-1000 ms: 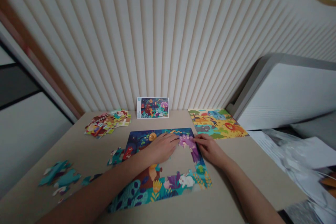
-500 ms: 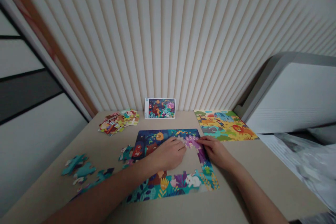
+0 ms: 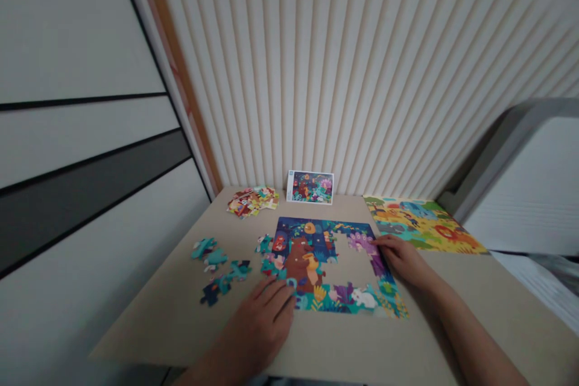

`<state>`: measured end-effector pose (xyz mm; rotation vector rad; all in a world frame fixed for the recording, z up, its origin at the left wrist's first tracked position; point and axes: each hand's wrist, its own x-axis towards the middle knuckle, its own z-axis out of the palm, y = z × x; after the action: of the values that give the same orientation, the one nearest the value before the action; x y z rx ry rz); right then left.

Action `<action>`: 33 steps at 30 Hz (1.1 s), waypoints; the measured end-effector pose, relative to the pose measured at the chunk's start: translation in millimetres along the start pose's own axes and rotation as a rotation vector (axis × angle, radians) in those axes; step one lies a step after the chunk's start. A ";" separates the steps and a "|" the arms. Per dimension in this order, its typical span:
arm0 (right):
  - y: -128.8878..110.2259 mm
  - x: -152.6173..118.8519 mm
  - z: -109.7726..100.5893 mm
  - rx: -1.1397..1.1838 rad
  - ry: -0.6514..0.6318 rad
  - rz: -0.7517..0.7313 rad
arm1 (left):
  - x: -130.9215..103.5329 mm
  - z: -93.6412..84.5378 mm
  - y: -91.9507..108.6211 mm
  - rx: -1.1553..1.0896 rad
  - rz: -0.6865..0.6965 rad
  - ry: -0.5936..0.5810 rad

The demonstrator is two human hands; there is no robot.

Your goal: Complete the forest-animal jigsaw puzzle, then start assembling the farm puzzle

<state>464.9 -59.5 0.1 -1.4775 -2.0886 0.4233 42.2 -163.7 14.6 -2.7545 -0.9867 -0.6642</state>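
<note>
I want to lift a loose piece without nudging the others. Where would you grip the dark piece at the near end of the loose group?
Pinch the dark piece by its near-left edges, coming from the table's bare left side; it lies flat, with teal pieces close behind.

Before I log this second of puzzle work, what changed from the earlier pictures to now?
The left hand drew back from the upper middle of the dark forest jigsaw puzzle to its near left corner, uncovering the brown bear. The view swung left. The right hand stayed at the puzzle's right edge by the purple piece; the loose teal pieces lie as before.
</note>
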 end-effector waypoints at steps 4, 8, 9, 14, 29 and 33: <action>9.0 -1.1 0.7 -0.039 0.012 0.008 | -27.1 -7.3 -0.6 -0.086 -0.166 0.001; 23.7 -2.1 2.1 -0.074 0.021 0.019 | -28.2 -6.8 3.9 -0.196 -0.261 -0.022; 26.5 -2.2 2.3 -0.077 0.017 0.022 | -27.6 -6.5 4.9 -0.210 -0.276 -0.031; 29.6 -1.5 3.2 -0.094 0.007 0.016 | -28.1 -8.2 6.7 -0.234 -0.296 -0.024; 20.9 -2.3 1.3 -0.084 0.028 0.017 | -22.2 -8.8 -20.7 -0.091 -0.452 0.031; 12.2 -2.2 -0.4 -0.066 0.037 0.008 | 8.0 -16.2 -44.0 0.040 -0.524 -0.112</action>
<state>475.0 -57.2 -6.7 -1.5205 -2.0866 0.3304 14.1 -129.5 31.9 -2.5239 -1.7515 -0.5436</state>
